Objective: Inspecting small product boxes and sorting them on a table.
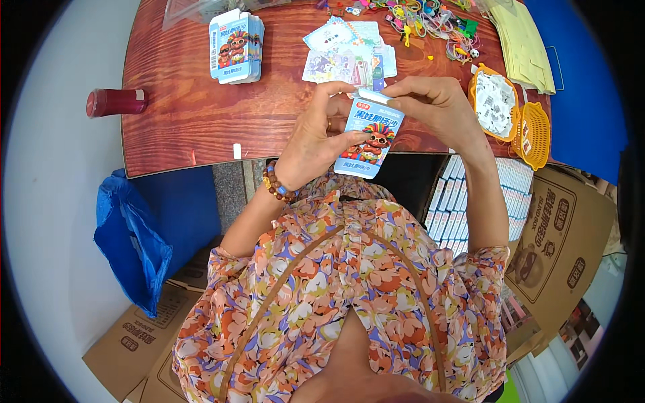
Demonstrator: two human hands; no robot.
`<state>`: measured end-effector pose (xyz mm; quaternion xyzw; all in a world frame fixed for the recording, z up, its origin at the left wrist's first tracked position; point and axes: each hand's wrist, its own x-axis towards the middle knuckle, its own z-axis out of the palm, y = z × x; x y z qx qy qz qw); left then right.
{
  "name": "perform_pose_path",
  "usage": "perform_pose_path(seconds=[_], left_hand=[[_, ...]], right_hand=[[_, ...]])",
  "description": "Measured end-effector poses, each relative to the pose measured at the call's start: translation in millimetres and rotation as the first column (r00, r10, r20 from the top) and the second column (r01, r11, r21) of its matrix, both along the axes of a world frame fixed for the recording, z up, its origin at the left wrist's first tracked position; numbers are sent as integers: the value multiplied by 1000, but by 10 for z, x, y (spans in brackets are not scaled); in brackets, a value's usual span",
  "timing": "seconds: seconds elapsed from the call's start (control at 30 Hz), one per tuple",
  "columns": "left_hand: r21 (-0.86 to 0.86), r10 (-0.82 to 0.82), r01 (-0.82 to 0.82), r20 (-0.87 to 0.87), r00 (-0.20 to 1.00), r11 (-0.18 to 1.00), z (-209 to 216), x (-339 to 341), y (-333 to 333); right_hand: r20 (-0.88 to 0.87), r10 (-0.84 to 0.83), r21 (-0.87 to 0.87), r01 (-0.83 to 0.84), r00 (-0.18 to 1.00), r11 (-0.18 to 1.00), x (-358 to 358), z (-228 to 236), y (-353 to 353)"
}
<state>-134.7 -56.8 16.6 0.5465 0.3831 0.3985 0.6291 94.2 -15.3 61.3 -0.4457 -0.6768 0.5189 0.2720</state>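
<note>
A small light-blue cardboard box with a cartoon figure on its front is held up over the table's near edge. My left hand grips it from the left side, its thumb lying across the front. At the box's upper end, the fingers of my right hand pinch around the white top flap. Whether anything lies inside the box cannot be seen. Just beyond my hands, a loose spread of printed cards rests on the reddish wooden table.
Similar boxes are stacked at the far left, near a dark red cylindrical container. Small colourful trinkets lie far right, beside yellow sheets. An orange basket holds white packets. Below right, an open carton adjoins rows of boxes.
</note>
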Motion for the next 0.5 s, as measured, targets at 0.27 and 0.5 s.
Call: perform_pose_path(seconds=[0.27, 0.5], left_hand=[[35, 36, -32, -123, 992, 999, -41, 11, 11], [27, 11, -8, -107, 994, 1000, -11, 6, 5]], right_hand=[[193, -9, 174, -25, 981, 984, -41, -20, -73], [176, 79, 350, -138, 981, 927, -2, -27, -188]])
